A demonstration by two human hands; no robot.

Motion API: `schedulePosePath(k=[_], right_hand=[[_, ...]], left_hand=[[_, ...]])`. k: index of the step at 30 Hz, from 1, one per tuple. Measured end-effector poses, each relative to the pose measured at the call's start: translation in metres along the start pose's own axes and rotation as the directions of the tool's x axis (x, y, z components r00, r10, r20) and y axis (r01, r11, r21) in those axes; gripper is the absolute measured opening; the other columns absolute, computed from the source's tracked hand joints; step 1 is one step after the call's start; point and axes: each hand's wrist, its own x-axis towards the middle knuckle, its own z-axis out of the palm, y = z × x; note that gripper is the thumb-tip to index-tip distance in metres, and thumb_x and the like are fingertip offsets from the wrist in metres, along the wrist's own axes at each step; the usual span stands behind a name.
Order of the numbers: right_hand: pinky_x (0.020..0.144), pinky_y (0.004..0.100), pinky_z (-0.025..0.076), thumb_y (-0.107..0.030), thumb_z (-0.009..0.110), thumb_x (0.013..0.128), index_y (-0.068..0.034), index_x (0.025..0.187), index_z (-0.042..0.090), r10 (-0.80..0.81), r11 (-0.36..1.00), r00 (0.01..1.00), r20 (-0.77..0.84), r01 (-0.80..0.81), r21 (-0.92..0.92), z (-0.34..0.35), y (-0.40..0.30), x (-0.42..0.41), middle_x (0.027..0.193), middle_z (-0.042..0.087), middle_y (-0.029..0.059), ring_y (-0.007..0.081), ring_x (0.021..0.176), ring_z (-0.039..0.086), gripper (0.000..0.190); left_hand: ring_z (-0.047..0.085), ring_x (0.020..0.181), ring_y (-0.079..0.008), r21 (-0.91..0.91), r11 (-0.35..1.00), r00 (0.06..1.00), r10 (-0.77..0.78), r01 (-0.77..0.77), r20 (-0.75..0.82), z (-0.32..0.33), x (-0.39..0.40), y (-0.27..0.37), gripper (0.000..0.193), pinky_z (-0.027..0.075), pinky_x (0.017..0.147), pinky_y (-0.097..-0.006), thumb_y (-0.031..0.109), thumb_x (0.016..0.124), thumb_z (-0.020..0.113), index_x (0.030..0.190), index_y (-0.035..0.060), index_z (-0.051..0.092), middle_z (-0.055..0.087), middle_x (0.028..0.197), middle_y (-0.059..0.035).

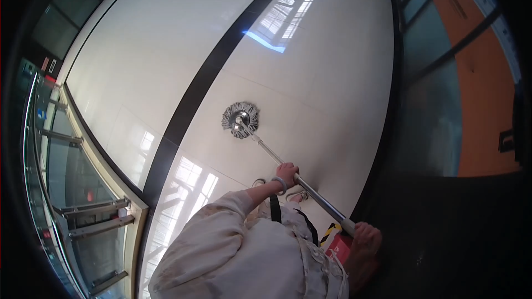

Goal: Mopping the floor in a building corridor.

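Note:
A spin mop with a round grey string head (228,123) rests on the glossy pale tiled floor (316,120) ahead of me. Its metal handle (322,201) slants from the head back towards my lower right. Partway down the pole, my left hand (286,173) is wrapped around it, with a grey band (281,185) at the wrist. My right hand (368,234) grips the handle's upper end, close to my body. Below that end, a red object (340,246) with white writing and a black-and-yellow striped piece (331,233) is partly hidden.
A glass balustrade with a metal handrail (31,141) and a pale kerb (112,170) borders the left. A black floor stripe (195,91) crosses left of the mop. To the right stand glass panels (424,104) with an orange surface (482,112) behind. My feet show below my left hand.

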Motion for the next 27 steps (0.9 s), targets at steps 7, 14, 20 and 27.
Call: schedulePosePath(k=[7, 14, 20, 27], right_hand=[[0.053, 0.0254, 0.029, -0.015, 0.038, 0.089, -0.010, 0.061, 0.032, -0.173, 0.973, 0.984, 0.033, 0.166, 0.158, 0.007, -0.097, -0.005, 0.057, 0.032, 0.0010, 0.0123, 0.053, 0.032, 0.029], [0.058, 0.0295, 0.030, -0.019, 0.039, 0.086, -0.012, 0.061, 0.032, -0.103, 0.994, 0.978, -0.179, 0.096, -0.046, 0.034, -0.046, -0.014, 0.055, 0.029, 0.0002, 0.0115, 0.054, 0.030, 0.028], [0.073, 0.0374, 0.037, -0.021, 0.043, 0.085, -0.012, 0.058, 0.035, 0.194, 0.965, 0.976, 0.094, -0.207, 0.160, 0.107, 0.112, -0.023, 0.056, 0.034, 0.0019, 0.0192, 0.063, 0.041, 0.029], [0.086, 0.0413, 0.036, -0.014, 0.039, 0.082, -0.009, 0.054, 0.035, 0.441, 0.881, 0.844, 0.305, -0.472, 0.032, 0.174, 0.197, -0.067, 0.057, 0.042, 0.0059, 0.0215, 0.065, 0.045, 0.029]], left_hand=[[0.053, 0.094, -0.0254, -0.143, 0.941, 0.916, 0.333, -0.307, 0.224, 0.004, -0.024, 0.087, 0.037, 0.038, 0.083, -0.0416, 0.035, 0.063, 0.070, 0.092, 0.0179, 0.056, 0.055, 0.092, -0.0060], [0.056, 0.091, -0.0263, -0.052, 0.947, 0.923, 0.322, -0.318, 0.212, -0.025, -0.032, 0.019, 0.039, 0.041, 0.083, -0.0425, 0.034, 0.066, 0.068, 0.098, 0.0170, 0.054, 0.057, 0.095, -0.0064], [0.047, 0.104, -0.0289, 0.035, 0.984, 0.981, -0.170, 0.174, -0.095, -0.075, -0.060, -0.155, 0.042, 0.043, 0.085, -0.0402, 0.018, 0.060, 0.073, 0.097, 0.0152, 0.054, 0.052, 0.100, -0.0104], [0.024, 0.128, -0.0340, 0.117, 0.794, 0.799, -0.575, 0.597, -0.179, -0.129, -0.139, -0.215, 0.065, 0.028, 0.100, -0.0513, 0.017, 0.059, 0.075, 0.117, 0.0175, 0.046, 0.034, 0.132, -0.0124]])
